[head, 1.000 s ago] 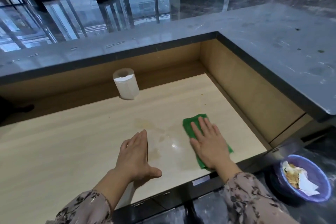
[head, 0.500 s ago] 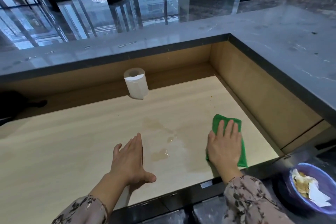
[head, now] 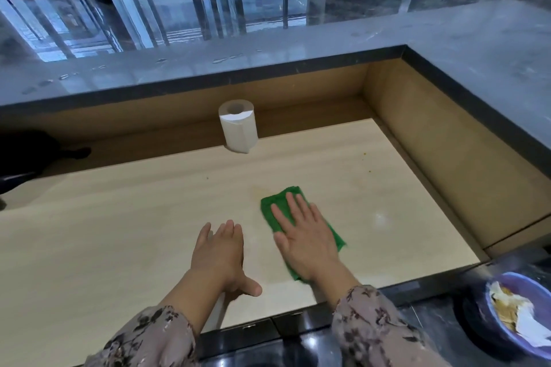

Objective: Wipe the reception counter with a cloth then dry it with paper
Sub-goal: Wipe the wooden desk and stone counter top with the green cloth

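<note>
Pale wood counter (head: 119, 217) sunk below a grey stone ledge (head: 492, 48), glossy lobby floor (head: 253, 9) beyond. Paper roll (head: 238, 128) upright at the back. Purple bowl (head: 477, 310) low right, crumpled soiled paper (head: 518, 316) inside. Right hand (head: 307, 238) flat on the green cloth (head: 275, 205) mid-counter, fingers straight, pressing, not gripping. Left hand (head: 219, 250) spread on bare wood just beside, fingers relaxed. Cloth swept back left from the right edge, brown puddle mostly gone.

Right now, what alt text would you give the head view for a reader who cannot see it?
A person's right hand presses a green cloth flat on a pale wooden counter; the left hand rests open beside it, clear of the cloth. An upright paper roll stands at the counter's back edge.
</note>
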Demonstrator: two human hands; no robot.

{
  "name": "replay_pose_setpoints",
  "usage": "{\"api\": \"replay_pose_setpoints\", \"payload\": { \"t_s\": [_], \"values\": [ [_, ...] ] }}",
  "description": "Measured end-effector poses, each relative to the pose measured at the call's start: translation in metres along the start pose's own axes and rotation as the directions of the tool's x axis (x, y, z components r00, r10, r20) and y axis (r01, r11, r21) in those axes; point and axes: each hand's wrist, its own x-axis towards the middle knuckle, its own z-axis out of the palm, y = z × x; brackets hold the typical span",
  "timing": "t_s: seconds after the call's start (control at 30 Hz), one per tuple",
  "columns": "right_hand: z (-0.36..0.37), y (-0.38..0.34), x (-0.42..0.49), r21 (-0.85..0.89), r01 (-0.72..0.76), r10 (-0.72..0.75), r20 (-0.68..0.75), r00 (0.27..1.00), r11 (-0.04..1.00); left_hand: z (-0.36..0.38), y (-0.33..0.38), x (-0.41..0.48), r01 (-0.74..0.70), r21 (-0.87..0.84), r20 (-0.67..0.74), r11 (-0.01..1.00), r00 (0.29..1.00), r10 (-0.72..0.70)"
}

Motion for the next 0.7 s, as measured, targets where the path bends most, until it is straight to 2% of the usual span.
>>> {"api": "replay_pose_setpoints", "payload": {
  "t_s": [0.13, 0.27, 0.33, 0.43, 0.47, 0.53, 0.7],
  "values": [
    [-0.011, 0.077, -0.009, -0.069, -0.180, 0.180, -0.015, 0.984, 0.981, -0.003, 0.004, 0.002, 0.008, 0.046, 0.013, 0.999, 1.000, -0.008],
    [-0.013, 0.132, -0.017, -0.028, -0.420, 0.419, -0.031, 0.907, 0.907, -0.003, 0.004, 0.003, 0.009, 0.025, 0.016, 1.000, 1.000, -0.009],
    [-0.013, 0.128, -0.016, 0.010, -0.512, 0.512, -0.044, 0.858, 0.859, -0.004, 0.005, 0.005, 0.010, 0.008, 0.020, 1.000, 1.000, -0.011],
    [-0.007, 0.085, -0.011, 0.045, -0.637, 0.639, -0.034, 0.769, 0.769, -0.005, 0.007, 0.007, 0.016, 0.003, 0.029, 1.000, 0.999, -0.016],
    [-0.005, 0.065, -0.010, 0.052, -0.650, 0.652, -0.040, 0.757, 0.758, -0.006, 0.008, 0.007, 0.015, 0.004, 0.029, 1.000, 0.999, -0.015],
    [0.001, 0.022, -0.012, 0.065, -0.622, 0.625, -0.049, 0.779, 0.781, -0.007, 0.009, 0.008, 0.012, 0.010, 0.035, 1.000, 0.999, -0.012],
    [0.016, -0.056, -0.026, 0.117, -0.345, 0.352, -0.045, 0.935, 0.931, -0.012, 0.009, 0.009, 0.002, 0.033, 0.092, 0.999, 0.996, -0.005]
  ]
}}
